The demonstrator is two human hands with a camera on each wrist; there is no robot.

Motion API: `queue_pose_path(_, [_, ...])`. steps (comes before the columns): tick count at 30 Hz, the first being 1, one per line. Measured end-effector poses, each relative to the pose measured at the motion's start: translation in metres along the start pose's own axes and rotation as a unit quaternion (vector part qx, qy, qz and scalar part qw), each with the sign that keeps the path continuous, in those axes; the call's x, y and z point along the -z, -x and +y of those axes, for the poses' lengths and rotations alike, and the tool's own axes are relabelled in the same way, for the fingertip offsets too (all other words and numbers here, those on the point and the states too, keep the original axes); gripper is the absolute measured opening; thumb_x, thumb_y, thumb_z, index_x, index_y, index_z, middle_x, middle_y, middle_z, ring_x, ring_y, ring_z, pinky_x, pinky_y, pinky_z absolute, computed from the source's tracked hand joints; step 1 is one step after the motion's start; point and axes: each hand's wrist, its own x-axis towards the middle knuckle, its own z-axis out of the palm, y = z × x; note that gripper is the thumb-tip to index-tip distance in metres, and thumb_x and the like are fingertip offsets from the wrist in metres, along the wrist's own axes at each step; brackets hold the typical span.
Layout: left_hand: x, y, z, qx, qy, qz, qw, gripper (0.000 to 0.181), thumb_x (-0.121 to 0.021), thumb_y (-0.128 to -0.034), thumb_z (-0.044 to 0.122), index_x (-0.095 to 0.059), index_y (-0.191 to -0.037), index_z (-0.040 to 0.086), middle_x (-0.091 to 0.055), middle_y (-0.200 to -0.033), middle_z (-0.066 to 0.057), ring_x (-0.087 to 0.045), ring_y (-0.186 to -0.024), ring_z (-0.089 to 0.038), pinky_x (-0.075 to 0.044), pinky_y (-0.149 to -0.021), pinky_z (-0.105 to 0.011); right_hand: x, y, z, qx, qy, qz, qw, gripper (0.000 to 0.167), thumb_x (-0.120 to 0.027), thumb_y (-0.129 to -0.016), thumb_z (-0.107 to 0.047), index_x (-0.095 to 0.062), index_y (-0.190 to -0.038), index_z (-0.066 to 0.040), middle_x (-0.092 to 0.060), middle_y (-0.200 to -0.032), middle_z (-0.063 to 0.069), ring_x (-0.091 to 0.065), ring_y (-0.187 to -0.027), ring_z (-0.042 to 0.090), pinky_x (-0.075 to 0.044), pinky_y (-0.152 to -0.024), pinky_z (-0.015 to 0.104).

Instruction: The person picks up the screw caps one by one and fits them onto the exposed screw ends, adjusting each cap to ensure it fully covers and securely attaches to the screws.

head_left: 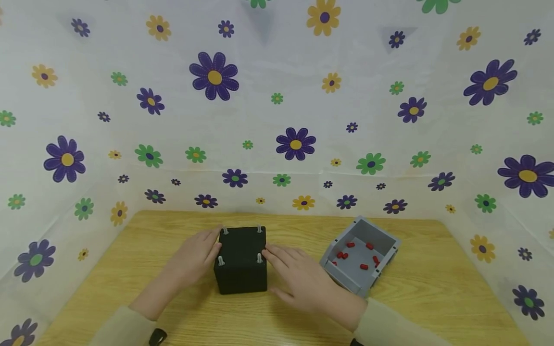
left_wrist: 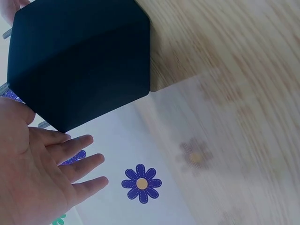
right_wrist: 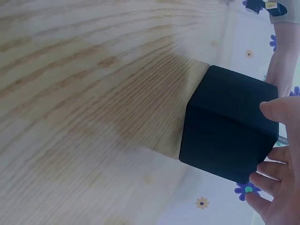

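A black box [head_left: 240,278] stands on the table with a metal screw-like post [head_left: 259,258] upright at each corner of its top. My left hand [head_left: 194,254] lies along the box's left side, its fingers near the top edge. In the left wrist view the left hand [left_wrist: 42,164] has its fingers extended beside the box [left_wrist: 84,65]. On the opposite side, my right hand [head_left: 298,276] touches the upper right edge with its fingertips. The right wrist view shows the right hand [right_wrist: 281,164] with fingers fairly straight against the box [right_wrist: 225,122].
To the right of the box is a grey open bin [head_left: 346,283], holding several small red cylindrical pieces [head_left: 364,266]. The wooden table [head_left: 151,235] is bordered at the back and sides by a white flowered sheet [head_left: 259,120].
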Motion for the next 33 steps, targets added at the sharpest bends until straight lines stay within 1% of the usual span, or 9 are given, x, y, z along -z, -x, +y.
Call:
queue_pose_path(5, [-0.004,-0.001,0.001,-0.009,0.002,0.008,0.9999,0.053,-0.045,-0.1136,0.023,-0.043,-0.156,-0.01,-0.059,-0.149,-0.029,-0.057,-0.138,-0.048,-0.046,-0.115,-0.063,-0.002,0.005,0.001,-0.004,0.0,0.002,1.0,0.078,-0.065,-0.103,-0.047,-0.036,-0.165,-0.009,-0.042,-0.169,0.006,-0.047,-0.152,0.022,-0.043,-0.123,0.04])
queue_pose_path(14, [-0.005,-0.003,0.009,-0.016,-0.001,0.0,0.9999,0.053,-0.043,-0.1145,0.023,-0.042,-0.157,-0.008,-0.057,-0.152,-0.026,-0.056,-0.14,-0.046,-0.045,-0.117,-0.06,-0.004,0.014,0.002,-0.016,-0.017,0.006,0.9997,0.079,-0.066,-0.102,-0.048,-0.037,-0.164,-0.01,-0.042,-0.169,0.006,-0.048,-0.151,0.024,-0.044,-0.122,0.042])
queue_pose_path(21, [-0.009,-0.007,0.011,-0.017,0.003,-0.007,0.9998,0.053,-0.041,-0.1149,0.024,-0.041,-0.158,-0.007,-0.054,-0.155,-0.026,-0.054,-0.143,-0.046,-0.043,-0.118,-0.061,-0.007,0.021,0.003,-0.014,-0.019,0.034,0.9991,0.08,-0.069,-0.1,-0.047,-0.038,-0.164,-0.01,-0.044,-0.167,0.006,-0.051,-0.148,0.024,-0.048,-0.118,0.042])
queue_pose_path(26, [-0.009,-0.006,0.015,-0.021,0.008,-0.013,0.9997,0.053,-0.04,-0.1151,0.024,-0.041,-0.159,-0.007,-0.055,-0.155,-0.026,-0.054,-0.142,-0.045,-0.044,-0.118,-0.06,-0.005,0.026,0.002,-0.02,-0.023,0.026,0.9992,0.08,-0.07,-0.1,-0.046,-0.036,-0.164,-0.011,-0.043,-0.168,0.005,-0.05,-0.148,0.022,-0.048,-0.119,0.042])
queue_pose_path(29, [-0.009,-0.007,0.018,-0.021,0.007,-0.011,0.9997,0.053,-0.041,-0.1149,0.024,-0.041,-0.158,-0.007,-0.055,-0.155,-0.026,-0.055,-0.142,-0.045,-0.044,-0.118,-0.059,-0.005,0.028,0.002,-0.026,-0.026,0.018,0.9992,0.081,-0.07,-0.1,-0.045,-0.035,-0.165,-0.012,-0.041,-0.169,0.005,-0.048,-0.149,0.022,-0.046,-0.121,0.042])
queue_pose_path(33, [-0.008,-0.008,0.02,-0.022,-0.001,-0.007,0.9997,0.052,-0.042,-0.1146,0.024,-0.043,-0.158,-0.007,-0.056,-0.155,-0.025,-0.056,-0.141,-0.045,-0.044,-0.118,-0.059,-0.005,0.03,0.002,-0.03,-0.026,0.018,0.999,0.082,-0.07,-0.099,-0.045,-0.034,-0.165,-0.013,-0.04,-0.17,0.005,-0.048,-0.15,0.022,-0.045,-0.121,0.041])
